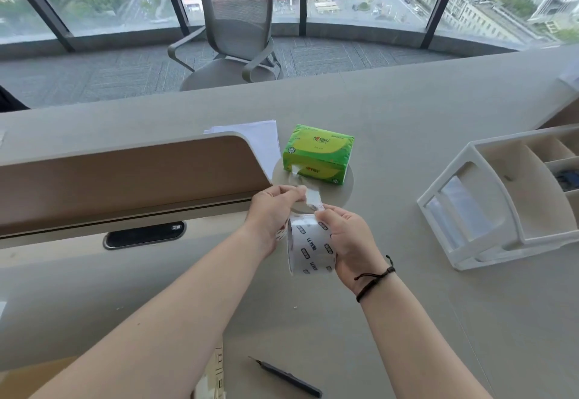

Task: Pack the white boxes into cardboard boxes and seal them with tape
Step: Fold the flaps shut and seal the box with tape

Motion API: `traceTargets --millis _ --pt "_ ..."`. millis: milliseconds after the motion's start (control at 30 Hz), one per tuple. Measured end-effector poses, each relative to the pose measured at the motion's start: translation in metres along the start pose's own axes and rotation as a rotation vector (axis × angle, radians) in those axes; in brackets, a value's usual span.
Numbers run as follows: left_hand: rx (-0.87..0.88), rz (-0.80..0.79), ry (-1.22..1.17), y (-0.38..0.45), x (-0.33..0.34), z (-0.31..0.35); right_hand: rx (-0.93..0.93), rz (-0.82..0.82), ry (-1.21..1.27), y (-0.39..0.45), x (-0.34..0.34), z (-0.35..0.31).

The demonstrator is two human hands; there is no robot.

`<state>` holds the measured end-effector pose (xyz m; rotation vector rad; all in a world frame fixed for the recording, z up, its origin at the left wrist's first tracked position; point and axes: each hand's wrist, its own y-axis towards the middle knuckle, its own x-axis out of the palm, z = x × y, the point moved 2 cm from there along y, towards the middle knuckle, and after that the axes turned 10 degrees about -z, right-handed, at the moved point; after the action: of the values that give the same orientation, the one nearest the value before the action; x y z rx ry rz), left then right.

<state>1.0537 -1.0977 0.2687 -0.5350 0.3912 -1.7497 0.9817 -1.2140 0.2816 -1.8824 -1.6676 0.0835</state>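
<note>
Above the worktop, the right hand grips the tape roll while the left hand pinches its loose end. A black knife lies nearby.

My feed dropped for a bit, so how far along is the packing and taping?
Done: nothing visibly sealed. A cardboard box only shows at the bottom left edge, with its state unclear. In hand: the right hand holds the tape roll while the left hand pinches its loose end. Left: taping; no white boxes visible.

Green tissue pack reads "REP", partly hidden.
</note>
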Motion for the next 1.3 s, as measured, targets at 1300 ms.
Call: traceTargets --millis 1300 --pt "0.196 0.147 -0.369 -0.226 -0.281 -0.027 0.073 -0.387 -0.749 -0.115 0.222 0.075"
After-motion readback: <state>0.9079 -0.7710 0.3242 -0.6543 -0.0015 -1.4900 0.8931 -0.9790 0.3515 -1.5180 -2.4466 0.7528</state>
